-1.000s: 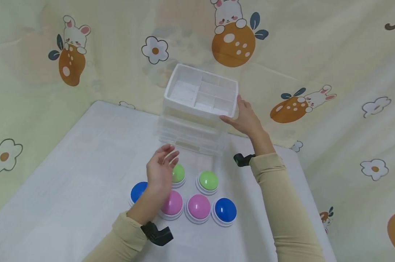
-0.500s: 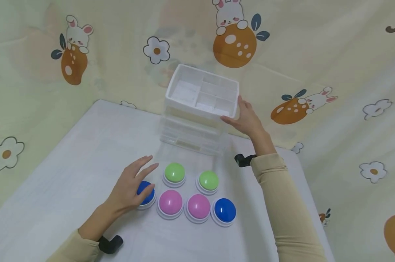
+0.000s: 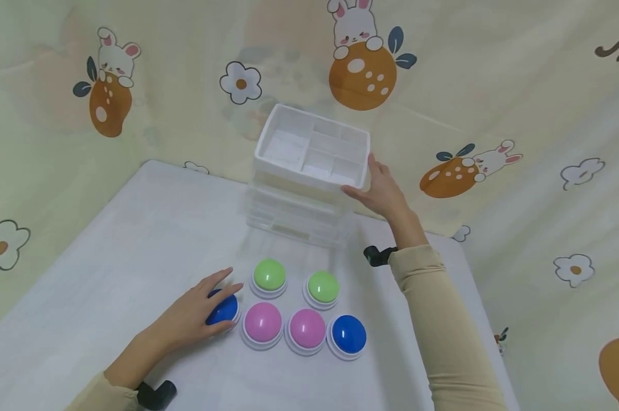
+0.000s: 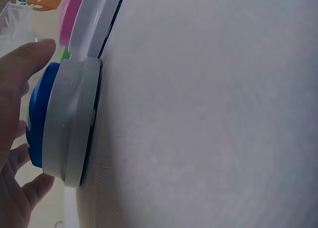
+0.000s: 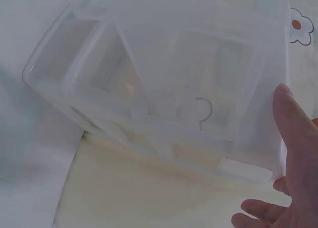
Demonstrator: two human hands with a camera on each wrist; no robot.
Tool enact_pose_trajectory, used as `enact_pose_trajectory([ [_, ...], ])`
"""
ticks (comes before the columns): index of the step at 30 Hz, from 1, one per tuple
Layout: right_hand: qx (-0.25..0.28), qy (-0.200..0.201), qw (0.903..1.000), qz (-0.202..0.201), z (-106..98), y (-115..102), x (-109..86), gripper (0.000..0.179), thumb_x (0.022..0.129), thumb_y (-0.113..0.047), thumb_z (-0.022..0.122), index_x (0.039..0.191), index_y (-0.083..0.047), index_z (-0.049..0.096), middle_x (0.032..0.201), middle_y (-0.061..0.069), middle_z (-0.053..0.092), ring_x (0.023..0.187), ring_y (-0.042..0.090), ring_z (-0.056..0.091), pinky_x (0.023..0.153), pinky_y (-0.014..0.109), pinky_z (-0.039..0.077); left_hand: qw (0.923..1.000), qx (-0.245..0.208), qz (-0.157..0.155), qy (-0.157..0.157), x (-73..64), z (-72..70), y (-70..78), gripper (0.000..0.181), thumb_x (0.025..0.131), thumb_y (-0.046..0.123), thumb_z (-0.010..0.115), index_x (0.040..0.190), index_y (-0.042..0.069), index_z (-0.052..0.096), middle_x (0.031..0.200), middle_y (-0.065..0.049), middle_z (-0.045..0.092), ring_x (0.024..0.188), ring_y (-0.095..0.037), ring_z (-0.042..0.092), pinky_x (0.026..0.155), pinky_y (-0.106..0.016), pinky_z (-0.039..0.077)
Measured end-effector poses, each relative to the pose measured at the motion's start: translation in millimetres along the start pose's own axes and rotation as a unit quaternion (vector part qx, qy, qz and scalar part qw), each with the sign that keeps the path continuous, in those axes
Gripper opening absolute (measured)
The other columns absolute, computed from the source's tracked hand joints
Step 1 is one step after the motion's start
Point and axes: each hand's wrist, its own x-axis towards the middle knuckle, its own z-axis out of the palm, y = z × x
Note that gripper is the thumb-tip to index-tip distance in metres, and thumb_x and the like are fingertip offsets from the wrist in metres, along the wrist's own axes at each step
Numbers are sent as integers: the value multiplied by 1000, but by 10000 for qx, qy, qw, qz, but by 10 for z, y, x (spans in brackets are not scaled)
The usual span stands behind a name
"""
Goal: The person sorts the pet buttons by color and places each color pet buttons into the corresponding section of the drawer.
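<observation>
left hand [image 3: 186, 314] shifting down and leftward around the left blue button [image 3: 226, 310]

compared with half a second ago, the left hand is sitting lower and closer to the left edge of the white surface [image 3: 134, 245], its fingers spreading around the blue dome. thumb and fingers are staying apart; in the left wrist view the thumb is hovering just off the button's pale base, and i cannot tell whether any fingertip is touching. the button is resting well in from the left edge, outermost in its row. the left pink button [image 3: 263, 322] is lying just beside it, with the right pink button [image 3: 307, 329] and right blue button [image 3: 349, 334] following toward the right edge. the left green button [image 3: 269, 274] and right green button [image 3: 323, 286] are lying between that row and the drawer unit [image 3: 299, 211], which is standing by the far edge.

the right hand [image 3: 383, 194] is keeping its place, thumb and index finger clamping the unit's upper front right corner.

fingers closing unevenly could be skidding the button into its pink neighbour, and a low palm could be pressing the dome. too firm a push from the right hand could be tipping the light-looking unit or nudging it farther toward the far edge.
</observation>
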Motion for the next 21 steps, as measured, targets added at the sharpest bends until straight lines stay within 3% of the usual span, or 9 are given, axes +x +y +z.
enact_pose_trajectory([
  [15,-7,-27,10000,28,16,11,7,110,82,-62,61,152,-18,-12,159,18,5,143,41,19,113,60,22,9981,-139,-114,-586,-25,-12,16,67,80,49,70,139,27,48,152,-10,34,130,-35,45,95,-51,50],
  [21,71,11,10000,51,21,14,-3,110,82,-60,62,152,-18,-11,159,19,7,143,41,21,112,61,23,9977,-120,-90,-662,-30,-18,27,68,80,48,71,139,26,48,150,-10,37,130,-34,45,94,-50,50],
])
